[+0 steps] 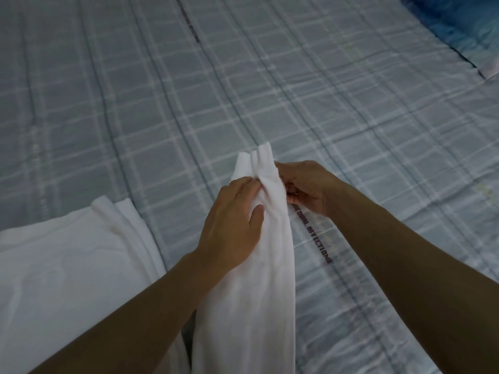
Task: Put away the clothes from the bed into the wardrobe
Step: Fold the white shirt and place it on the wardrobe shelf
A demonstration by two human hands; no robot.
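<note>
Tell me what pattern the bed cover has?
A pale blue-grey checked bed cover with white lines; head view.

Soft matt white cloth garment point(256, 252), smooth checked cotton-like bedsheet point(135, 103)

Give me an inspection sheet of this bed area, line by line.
Surface: bed, plaid sheet with printed lettering.
Job's things: white garment bunched lengthwise, held in both hands; white cloth lying at left.
Clutter: nothing seen.
Hands: left hand and right hand both pinch the white garment near its top.
Cables: nothing seen.
Surroundings: blue bedding at far right; wardrobe not in view.
</note>
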